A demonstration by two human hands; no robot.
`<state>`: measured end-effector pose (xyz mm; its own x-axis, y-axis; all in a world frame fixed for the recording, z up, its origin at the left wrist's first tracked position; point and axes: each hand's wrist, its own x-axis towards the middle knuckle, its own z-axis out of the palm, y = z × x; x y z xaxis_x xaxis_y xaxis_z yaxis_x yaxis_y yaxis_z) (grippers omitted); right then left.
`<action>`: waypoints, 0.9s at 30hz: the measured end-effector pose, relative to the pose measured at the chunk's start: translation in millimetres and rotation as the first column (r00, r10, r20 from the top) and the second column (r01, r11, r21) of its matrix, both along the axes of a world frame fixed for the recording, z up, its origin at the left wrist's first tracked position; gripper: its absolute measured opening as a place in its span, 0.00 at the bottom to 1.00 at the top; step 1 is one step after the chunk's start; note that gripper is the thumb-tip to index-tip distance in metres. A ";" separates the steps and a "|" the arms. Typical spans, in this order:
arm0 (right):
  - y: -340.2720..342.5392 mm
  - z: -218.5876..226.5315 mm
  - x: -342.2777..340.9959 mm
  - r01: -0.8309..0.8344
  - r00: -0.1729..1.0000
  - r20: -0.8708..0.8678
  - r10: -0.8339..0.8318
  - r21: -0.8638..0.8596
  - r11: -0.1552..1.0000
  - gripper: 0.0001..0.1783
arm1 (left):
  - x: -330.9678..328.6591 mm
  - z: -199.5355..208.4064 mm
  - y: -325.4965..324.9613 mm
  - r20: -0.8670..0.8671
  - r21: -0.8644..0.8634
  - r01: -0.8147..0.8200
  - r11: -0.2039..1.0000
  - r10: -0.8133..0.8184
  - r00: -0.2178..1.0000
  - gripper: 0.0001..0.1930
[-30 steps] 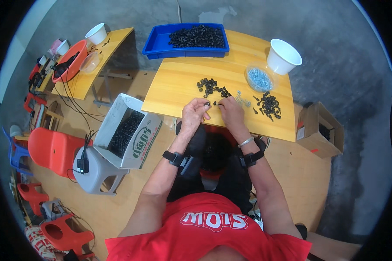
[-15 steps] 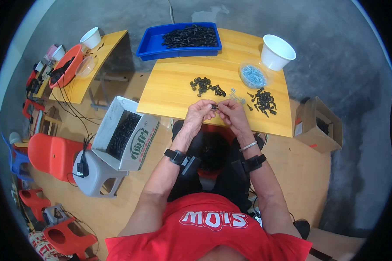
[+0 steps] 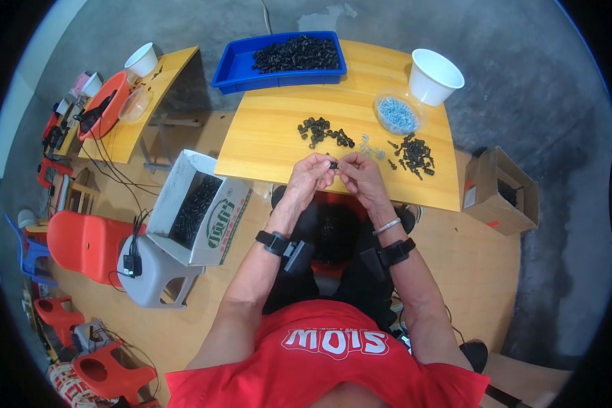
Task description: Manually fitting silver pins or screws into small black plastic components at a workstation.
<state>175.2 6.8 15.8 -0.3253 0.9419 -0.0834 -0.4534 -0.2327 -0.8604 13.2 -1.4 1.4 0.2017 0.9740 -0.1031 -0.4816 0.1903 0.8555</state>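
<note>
At the table's near edge, my left hand pinches a small black plastic part. The fingers of my right hand close on the same part from the other side. Just beyond my hands lies a cluster of black ring-like pieces. To its right sit a few loose silver screws and a heap of slim black plastic pieces. A clear round tub holds many silver screws. Fingertips hide most of the part's shape.
The wooden table carries a blue tray of black parts and a white bucket. Cartons of black parts stand at left and right. A grey stool and red chair are at left.
Both hands stay together around the small black part, with only slight finger movement. The view has shifted slightly; the piles look unchanged.
</note>
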 end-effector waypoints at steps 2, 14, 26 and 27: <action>0.0 -1.0 0.2 -0.004 1.000 -0.003 0.004 0.003 1.000 0.06 | -1.5 -0.1 0.5 0.009 -0.009 0.018 1.000 -0.017 1.000 0.07; -1.9 -5.9 -7.2 0.033 0.999 -0.007 -0.032 0.063 0.997 0.06 | -5.2 1.8 2.7 0.008 -0.013 0.038 0.999 -0.038 0.999 0.06; -5.0 -1.7 8.1 0.019 0.983 0.179 -0.031 0.071 0.997 0.06 | -3.7 5.5 -8.8 -0.111 0.010 0.086 0.996 -0.084 0.990 0.05; -6.9 -2.0 8.7 0.038 0.990 0.136 -0.045 0.056 0.998 0.06 | -2.5 6.8 -12.9 -0.134 0.007 0.072 0.997 -0.070 0.988 0.05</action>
<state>183.9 0.0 13.7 -0.2746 0.9587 -0.0737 -0.3389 -0.1682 -0.9257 10.7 -14.3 8.1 0.2553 0.9591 -0.1221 -0.3483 0.2090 0.9138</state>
